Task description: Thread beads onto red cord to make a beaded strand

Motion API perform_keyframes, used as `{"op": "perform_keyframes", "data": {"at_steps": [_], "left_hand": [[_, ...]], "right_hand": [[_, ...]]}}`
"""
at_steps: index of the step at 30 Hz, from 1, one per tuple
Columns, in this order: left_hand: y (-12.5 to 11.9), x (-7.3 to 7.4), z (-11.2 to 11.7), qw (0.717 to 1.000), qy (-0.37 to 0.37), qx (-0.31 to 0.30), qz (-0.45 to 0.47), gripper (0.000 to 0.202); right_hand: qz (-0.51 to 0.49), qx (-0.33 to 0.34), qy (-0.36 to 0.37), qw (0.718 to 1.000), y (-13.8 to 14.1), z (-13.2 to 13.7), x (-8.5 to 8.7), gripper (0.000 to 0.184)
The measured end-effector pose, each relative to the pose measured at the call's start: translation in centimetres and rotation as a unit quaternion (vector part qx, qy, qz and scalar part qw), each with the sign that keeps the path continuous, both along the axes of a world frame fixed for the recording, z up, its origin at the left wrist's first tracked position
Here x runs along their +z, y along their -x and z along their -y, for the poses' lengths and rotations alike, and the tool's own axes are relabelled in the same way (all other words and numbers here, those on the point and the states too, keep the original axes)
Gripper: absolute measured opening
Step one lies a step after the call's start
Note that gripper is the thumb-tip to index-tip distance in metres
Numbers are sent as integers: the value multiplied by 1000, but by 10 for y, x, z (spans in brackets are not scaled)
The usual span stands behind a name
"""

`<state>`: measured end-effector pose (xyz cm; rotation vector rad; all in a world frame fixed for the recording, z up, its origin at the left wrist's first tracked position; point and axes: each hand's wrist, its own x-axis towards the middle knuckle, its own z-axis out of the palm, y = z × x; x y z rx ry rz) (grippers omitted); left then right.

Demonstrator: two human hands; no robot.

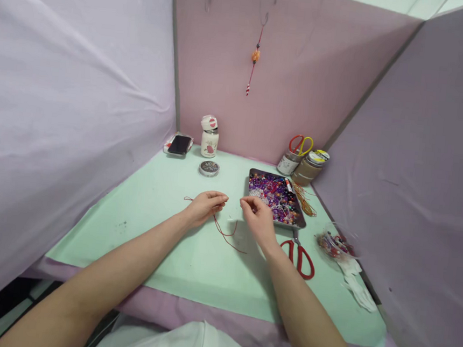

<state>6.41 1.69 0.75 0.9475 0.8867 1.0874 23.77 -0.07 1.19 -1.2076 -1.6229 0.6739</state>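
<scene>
Above the middle of the table, my left hand [207, 208] is closed on a thin red cord [221, 232]. Its loose ends trail onto the tabletop below, and a small loop sticks out past the wrist side. My right hand [258, 217] faces it across a small gap, thumb and fingertips pinched together; whatever they hold is too small to make out. Just beyond the right hand lies a dark tray [300, 225] full of purple, red, black and clear beads [268, 190]. Red-handled scissors [300, 261] lie beside the right forearm, blades partly under the tray.
At the back stand a white bottle [209, 143], a round tin [209, 168], a phone [179, 144], a jar with scissors [289, 162] and a lidded jar [310, 167]. A clear bead container [335, 244] and white tissue [357, 287] are at right. A beaded charm [256, 56] hangs behind.
</scene>
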Motion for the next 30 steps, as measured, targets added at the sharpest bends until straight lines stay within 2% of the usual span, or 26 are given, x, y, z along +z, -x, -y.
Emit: {"op": "perform_keyframes", "data": {"at_steps": [1, 3, 6, 10, 14, 16, 18, 20, 22, 24, 27, 30], "left_hand": [[0, 1, 0, 1000, 4, 4, -5, 30], [-1, 1, 1, 1000, 15, 6, -13, 28], [-1, 1, 0, 1000, 21, 12, -16, 25], [0, -1, -2, 999, 21, 14, -18, 24], [0, -2, -3, 1000, 18, 14, -17, 24], [1, -2, -3, 1000, 16, 14, -14, 23], [1, -2, -3, 1000, 20, 14, -6, 23], [1, -2, -3, 999, 27, 12, 15, 20], [2, -3, -3, 998, 42, 5, 53, 16], [3, -4, -5, 993, 70, -2, 95, 11], [3, -6, -6, 983, 122, -13, 137, 3], [2, -7, -7, 974, 164, -25, 155, 8]], "right_hand": [[83, 1, -15, 996, -6, 2, 2, 15], [241, 15, -3, 970, -11, 7, 3, 14], [390, 1, 52, 920, -5, 15, -3, 15], [467, -33, 85, 879, 13, 19, -14, 17], [498, -26, 100, 861, 17, 18, -17, 27], [494, -19, 106, 863, 15, 17, -16, 27], [467, -17, 106, 878, 13, 16, -15, 24], [401, -6, 80, 913, 12, 14, -14, 19], [294, 17, 40, 955, 14, 11, -15, 15], [179, 39, 21, 983, 17, 8, -15, 13], [56, 53, 30, 997, 23, 4, -15, 12], [-2, 66, 46, 997, 25, 2, -16, 13]]}}
